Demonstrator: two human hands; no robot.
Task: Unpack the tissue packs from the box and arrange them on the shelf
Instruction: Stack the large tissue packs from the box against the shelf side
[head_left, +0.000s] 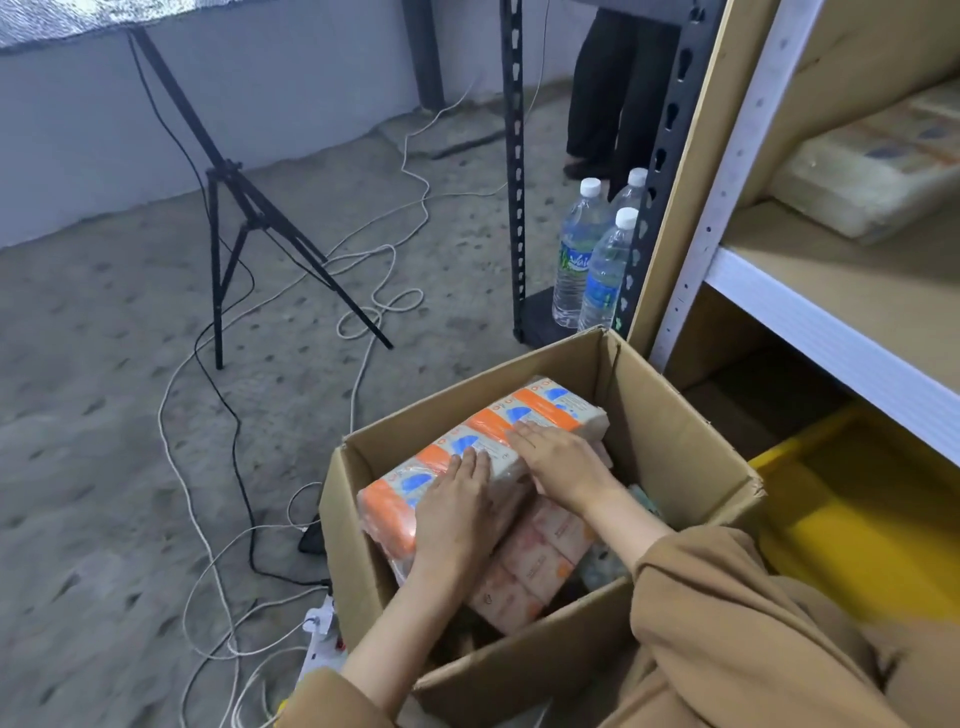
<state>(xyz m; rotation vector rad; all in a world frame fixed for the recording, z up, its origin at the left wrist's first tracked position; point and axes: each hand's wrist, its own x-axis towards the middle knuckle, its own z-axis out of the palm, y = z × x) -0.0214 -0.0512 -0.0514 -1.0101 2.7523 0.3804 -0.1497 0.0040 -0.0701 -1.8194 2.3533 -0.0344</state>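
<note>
Open cardboard box (675, 467) sat on floor, lower centre of frame. Orange-banded tissue pack (483, 441) lay uppermost inside, over pink packs (540, 566). Left hand (457, 514) and right hand (561, 462) rested flat on it, fingers extended, not gripping. Shelf (831, 312) at right held wrapped pack (872, 171). Water bottles (597, 260) stood upper centre.

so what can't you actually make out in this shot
- Head view: box bottom and pack count, hidden by the top tissue pack, left hand and right hand.
- Shelf pack: blurred, cut by the right edge.
- Bottle labels: too small.
- Standing person: only legs, cut by the top edge.
</note>
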